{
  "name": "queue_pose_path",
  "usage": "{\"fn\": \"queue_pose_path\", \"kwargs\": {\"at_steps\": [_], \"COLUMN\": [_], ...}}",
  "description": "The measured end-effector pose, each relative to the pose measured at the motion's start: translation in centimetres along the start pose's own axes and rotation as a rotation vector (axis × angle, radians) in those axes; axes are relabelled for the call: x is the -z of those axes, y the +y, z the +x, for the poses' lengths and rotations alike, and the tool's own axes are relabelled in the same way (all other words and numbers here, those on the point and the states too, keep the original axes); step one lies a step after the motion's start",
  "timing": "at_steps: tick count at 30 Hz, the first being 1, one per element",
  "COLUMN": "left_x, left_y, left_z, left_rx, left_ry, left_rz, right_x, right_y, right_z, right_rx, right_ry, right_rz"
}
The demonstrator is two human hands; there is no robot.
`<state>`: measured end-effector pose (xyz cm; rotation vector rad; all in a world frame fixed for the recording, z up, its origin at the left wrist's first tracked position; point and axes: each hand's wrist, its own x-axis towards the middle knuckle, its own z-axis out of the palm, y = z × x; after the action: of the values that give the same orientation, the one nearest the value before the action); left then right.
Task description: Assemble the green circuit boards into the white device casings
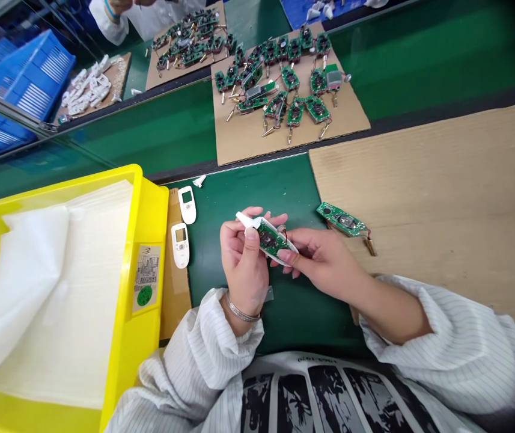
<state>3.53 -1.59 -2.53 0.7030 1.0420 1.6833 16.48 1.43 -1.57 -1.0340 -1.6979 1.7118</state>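
Factory assembly line. Dark green work mat (257, 192) fills the lower centre. A green conveyor belt (419, 54) runs across the upper frame beyond a black edge strip. Big brown corrugated cardboard sheet (441, 198) covers the right side. Yellow plastic bin (151, 210) at lower left, lined with white foam sheets (59, 288). Blue slatted plastic crate (23, 78) upper left. Smaller cardboard tray (248, 141) at upper centre on the belt, loaded with many green boards with wires and brass pins. A second loaded cardboard tray (155, 75) sits up-left of it, and another person's white sleeve (108, 24) shows at the top edge.

Both hands, in white striped sleeves, meet at centre over the mat. Left hand (241, 258) closed, thumb and fingers pinching the upper-left end of a slim green circuit board seated in a white plastic shell (277, 242). Right hand (324, 261) closed too, fingertips gripping the lower-right end. The piece is held off the mat, component side up. Its long axis runs upper left to lower right, with the white pointed tip aimed at upper left.

Loose green circuit board with a brass probe (342, 219) lies just right of the hands on the big cardboard's edge, untouched. Two white oval front shells (180, 243) lie left of the hands beside the bin, with a small white cap (199, 180) above them. Silver bangle (241, 313) on the left wrist.
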Motion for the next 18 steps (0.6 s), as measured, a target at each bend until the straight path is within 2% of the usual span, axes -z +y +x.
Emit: {"fn": "queue_pose_path", "kwargs": {"at_steps": [3,6,10,18], "left_x": [-0.04,-0.12,-0.17,0.03], "left_y": [-0.18,-0.28,-0.34,-0.71], "left_z": [0.15,0.19,0.02,-0.09], "left_rx": [0.057,0.089,0.058,0.035], "left_ry": [0.026,0.034,0.019,-0.033], "left_rz": [0.030,0.060,0.072,0.027], "right_x": [-0.21,-0.43,-0.53,-0.33], "right_y": [0.04,0.06,0.18,0.34], "right_z": [0.09,0.14,0.15,0.15], "right_rx": [-0.042,0.030,0.099,0.004], "right_ry": [-0.035,-0.005,0.032,0.104], "right_rz": [0.055,0.007,-0.055,-0.087]}}
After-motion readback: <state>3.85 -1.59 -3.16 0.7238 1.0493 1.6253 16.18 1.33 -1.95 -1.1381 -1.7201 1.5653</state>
